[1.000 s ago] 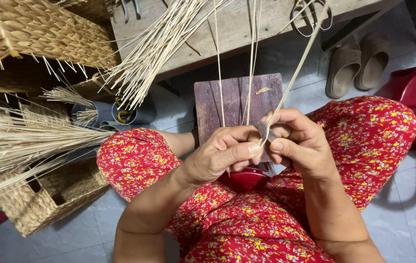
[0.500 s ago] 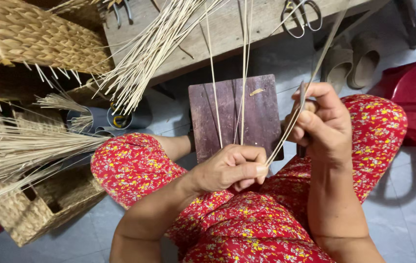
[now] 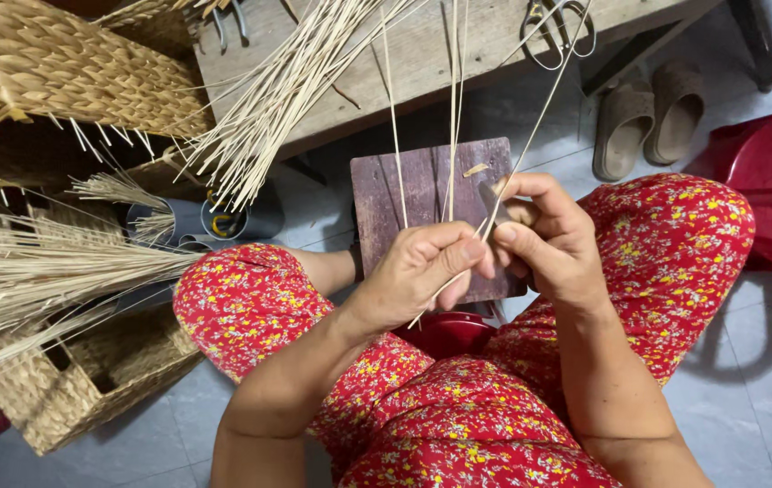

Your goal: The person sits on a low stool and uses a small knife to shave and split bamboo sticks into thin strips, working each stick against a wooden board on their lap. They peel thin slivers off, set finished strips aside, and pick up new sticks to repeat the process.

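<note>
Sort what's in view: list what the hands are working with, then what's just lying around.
In use: left hand and right hand pinching a thin reed strip; wooden board beneath.

Lying about: scissors, sandals, woven baskets, loose reed bundle.

Head cam, looking steeply down, close over lap.

The person wears a loose garment of bright red cloth [image 3: 494,425], printed all over with small yellow and white flowers and specks of green. It covers both knees and the lap, with soft folds running across the lap. Above the cloth, both forearms are bare to the wrists, with no sleeves, watch or bracelets in view. The left hand [image 3: 422,271] and the right hand [image 3: 548,239] are bare as well, without gloves or rings, and the nails are short and unpainted.
</note>
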`<state>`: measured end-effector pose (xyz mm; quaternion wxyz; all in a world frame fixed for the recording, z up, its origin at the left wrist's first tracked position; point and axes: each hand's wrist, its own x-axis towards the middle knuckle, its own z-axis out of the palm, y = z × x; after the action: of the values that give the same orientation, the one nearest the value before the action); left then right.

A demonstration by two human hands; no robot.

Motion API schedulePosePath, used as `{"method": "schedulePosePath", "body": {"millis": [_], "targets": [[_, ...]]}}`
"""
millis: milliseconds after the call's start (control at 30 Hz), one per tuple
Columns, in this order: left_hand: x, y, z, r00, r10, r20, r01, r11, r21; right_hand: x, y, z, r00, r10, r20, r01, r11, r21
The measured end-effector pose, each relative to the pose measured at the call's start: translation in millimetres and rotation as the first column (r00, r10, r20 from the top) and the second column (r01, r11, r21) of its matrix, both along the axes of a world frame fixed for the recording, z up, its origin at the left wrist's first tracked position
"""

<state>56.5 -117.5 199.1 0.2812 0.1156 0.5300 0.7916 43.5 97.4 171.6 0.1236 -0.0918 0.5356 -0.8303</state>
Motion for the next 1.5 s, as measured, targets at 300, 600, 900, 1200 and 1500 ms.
{"method": "schedulePosePath", "body": {"millis": [300,600,900,1200,1500], "targets": [[32,-21,3,0.994,-0.071,-0.078,0.041,0.94,-0.339,-17,14,3,0.987,-0.132,0.09,0.139,0.987,-0.074],[85,-68,2,0.98,-0.163,-0.112,0.075,0.83,-0.552,-28,44,5,0.949,-0.309,0.069,0.314,0.947,-0.069],[130,-131,-31,0.984,-0.161,0.079,0.177,0.793,-0.583,-47,64,-7,0.935,-0.354,0.036,0.356,0.928,-0.114],[142,-170,-46,0.986,-0.166,-0.012,0.119,0.754,-0.646,-49,73,-45,0.925,-0.379,0.039,0.381,0.914,-0.14],[128,-178,-49,0.978,0.111,0.175,0.06,0.656,-0.753,-60,115,-26,0.804,-0.593,-0.047,0.563,0.783,-0.264]]}}
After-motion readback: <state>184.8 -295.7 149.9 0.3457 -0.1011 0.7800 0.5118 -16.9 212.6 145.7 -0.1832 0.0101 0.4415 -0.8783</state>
